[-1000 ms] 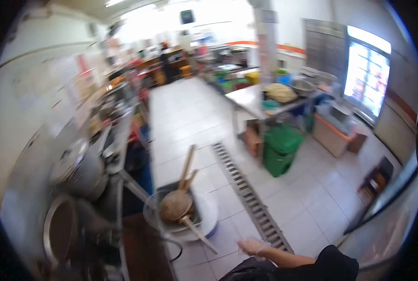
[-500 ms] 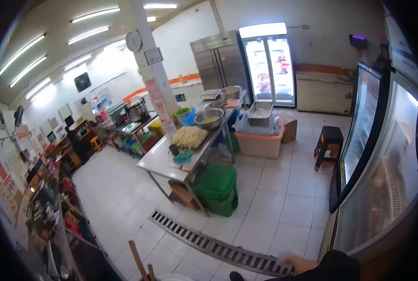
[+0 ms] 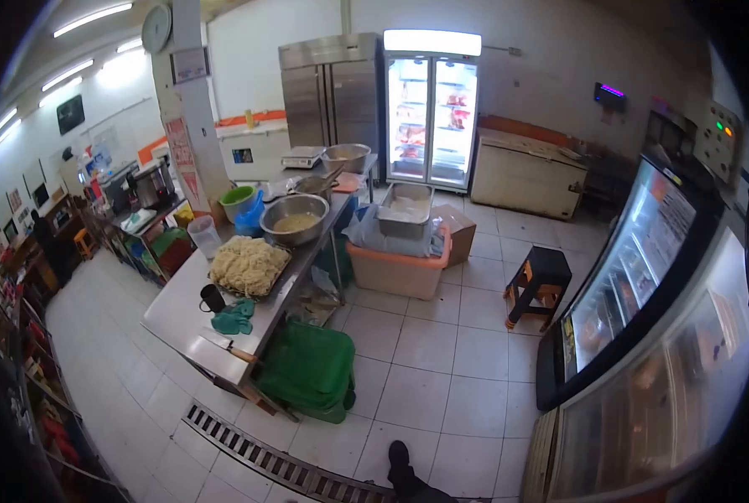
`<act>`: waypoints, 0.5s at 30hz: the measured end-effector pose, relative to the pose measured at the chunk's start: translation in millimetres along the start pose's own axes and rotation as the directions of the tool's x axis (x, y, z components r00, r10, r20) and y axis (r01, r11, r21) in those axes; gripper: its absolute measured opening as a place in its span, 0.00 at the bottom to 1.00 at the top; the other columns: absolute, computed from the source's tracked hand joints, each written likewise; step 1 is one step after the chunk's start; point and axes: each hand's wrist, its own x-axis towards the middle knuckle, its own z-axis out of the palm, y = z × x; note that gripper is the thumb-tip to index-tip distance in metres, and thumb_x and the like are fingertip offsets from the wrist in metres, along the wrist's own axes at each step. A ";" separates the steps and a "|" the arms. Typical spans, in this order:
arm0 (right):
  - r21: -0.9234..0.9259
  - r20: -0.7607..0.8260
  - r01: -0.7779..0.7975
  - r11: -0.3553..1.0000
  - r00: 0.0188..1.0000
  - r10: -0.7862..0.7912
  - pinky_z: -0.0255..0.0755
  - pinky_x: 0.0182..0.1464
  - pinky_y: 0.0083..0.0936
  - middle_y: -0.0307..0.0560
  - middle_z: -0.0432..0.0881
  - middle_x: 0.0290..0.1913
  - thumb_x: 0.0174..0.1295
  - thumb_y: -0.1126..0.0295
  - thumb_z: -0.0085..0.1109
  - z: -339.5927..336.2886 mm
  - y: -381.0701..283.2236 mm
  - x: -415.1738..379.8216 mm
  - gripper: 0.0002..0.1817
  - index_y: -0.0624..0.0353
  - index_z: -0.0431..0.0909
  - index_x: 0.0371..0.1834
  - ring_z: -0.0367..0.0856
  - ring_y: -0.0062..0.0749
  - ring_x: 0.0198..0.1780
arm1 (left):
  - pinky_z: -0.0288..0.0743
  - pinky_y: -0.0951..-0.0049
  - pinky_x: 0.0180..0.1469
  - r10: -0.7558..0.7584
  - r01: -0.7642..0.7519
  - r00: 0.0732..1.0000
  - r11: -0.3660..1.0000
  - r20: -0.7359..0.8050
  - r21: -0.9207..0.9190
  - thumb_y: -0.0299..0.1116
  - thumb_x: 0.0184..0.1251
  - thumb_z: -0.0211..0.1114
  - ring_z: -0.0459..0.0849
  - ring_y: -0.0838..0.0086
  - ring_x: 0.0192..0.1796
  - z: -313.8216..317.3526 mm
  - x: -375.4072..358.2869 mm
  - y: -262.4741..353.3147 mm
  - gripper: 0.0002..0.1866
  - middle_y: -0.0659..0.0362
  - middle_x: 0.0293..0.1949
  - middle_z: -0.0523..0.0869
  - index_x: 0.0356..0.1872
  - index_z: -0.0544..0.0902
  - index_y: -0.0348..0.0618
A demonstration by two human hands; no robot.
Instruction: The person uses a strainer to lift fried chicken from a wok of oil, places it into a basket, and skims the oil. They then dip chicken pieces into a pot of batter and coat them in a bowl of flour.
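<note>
Neither my left hand nor my right hand shows at this moment. My dark shoe [image 3: 399, 454] is on the tiles at the bottom, just past the floor grate. Ahead stands a steel table [image 3: 173, 310] bearing a heap of pale noodles [image 3: 249, 266] on a dark tray. Near its front end are a black mug [image 3: 213, 298], a crumpled green cloth or glove [image 3: 234, 317] and a knife with a wooden handle [image 3: 242, 355]. Behind the noodles sits a wide metal bowl [image 3: 295, 220] with pale contents.
A green lidded bin [image 3: 307, 369] stands beside the table. Farther back are an orange-pink tub [image 3: 400, 272] with a metal pan [image 3: 405, 210] on top and a black stool [image 3: 539, 281]. Glass-door fridges [image 3: 626, 268] line the right. A drain grate [image 3: 265, 457] crosses the floor.
I have moved forward toward the table, and the view has turned right. My right hand, blurred at the lower right before, has left the view. My shoe shows more fully.
</note>
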 end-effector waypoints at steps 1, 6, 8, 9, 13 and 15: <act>-0.025 0.012 -0.033 0.999 0.999 0.034 0.72 0.35 0.42 0.49 0.80 0.36 0.67 0.57 0.53 0.7 0.9 15.8 0.21 0.57 0.73 0.58 0.76 0.41 0.33 | 0.78 0.61 0.47 0.023 -0.035 0.997 0.986 -0.074 -0.164 0.46 0.58 0.65 0.84 0.58 0.46 -6.2 22.7 18.3 0.20 0.55 0.36 0.89 0.43 0.85 0.41; -0.390 -0.075 0.259 0.884 0.947 -0.311 0.72 0.28 0.43 0.45 0.80 0.30 0.68 0.55 0.56 -4.4 51.4 121.8 0.22 0.56 0.71 0.58 0.75 0.38 0.25 | 0.79 0.50 0.45 -0.262 0.244 0.956 0.960 -0.134 -0.136 0.54 0.65 0.52 0.86 0.47 0.42 -73.3 31.1 192.4 0.30 0.35 0.34 0.85 0.25 0.85 0.32; -0.631 0.043 0.193 0.752 0.976 -0.214 0.72 0.32 0.42 0.45 0.81 0.34 0.66 0.55 0.56 -54.2 45.4 184.7 0.20 0.53 0.74 0.55 0.77 0.38 0.31 | 0.77 0.49 0.45 -0.267 0.262 0.964 0.953 -0.012 -0.154 0.54 0.65 0.53 0.84 0.45 0.44 -49.1 57.8 221.8 0.29 0.36 0.37 0.84 0.31 0.85 0.32; -0.738 0.098 0.143 0.659 0.990 -0.104 0.73 0.38 0.42 0.45 0.83 0.40 0.65 0.55 0.54 -89.4 1.3 204.0 0.18 0.52 0.78 0.53 0.79 0.39 0.38 | 0.76 0.47 0.44 -0.204 0.206 0.979 0.965 0.029 -0.160 0.52 0.65 0.55 0.83 0.44 0.42 -33.1 64.6 226.2 0.27 0.37 0.37 0.84 0.33 0.84 0.32; -0.687 0.093 0.170 0.706 0.985 -0.146 0.78 0.40 0.38 0.41 0.88 0.41 0.64 0.58 0.52 -210.7 -205.4 243.3 0.14 0.52 0.86 0.35 0.85 0.35 0.42 | 0.76 0.48 0.44 -0.223 0.257 0.959 0.944 0.175 -0.205 0.53 0.64 0.56 0.84 0.45 0.41 -11.7 94.7 273.8 0.28 0.37 0.37 0.84 0.34 0.84 0.32; 0.303 -0.084 -0.153 0.940 0.979 0.187 0.75 0.35 0.37 0.49 0.85 0.30 0.63 0.58 0.51 -225.2 -251.0 314.6 0.18 0.59 0.84 0.29 0.84 0.38 0.33 | 0.76 0.48 0.44 -0.274 0.315 0.943 0.917 0.190 -0.243 0.54 0.63 0.57 0.84 0.45 0.41 -8.0 120.2 297.7 0.28 0.38 0.37 0.85 0.35 0.84 0.32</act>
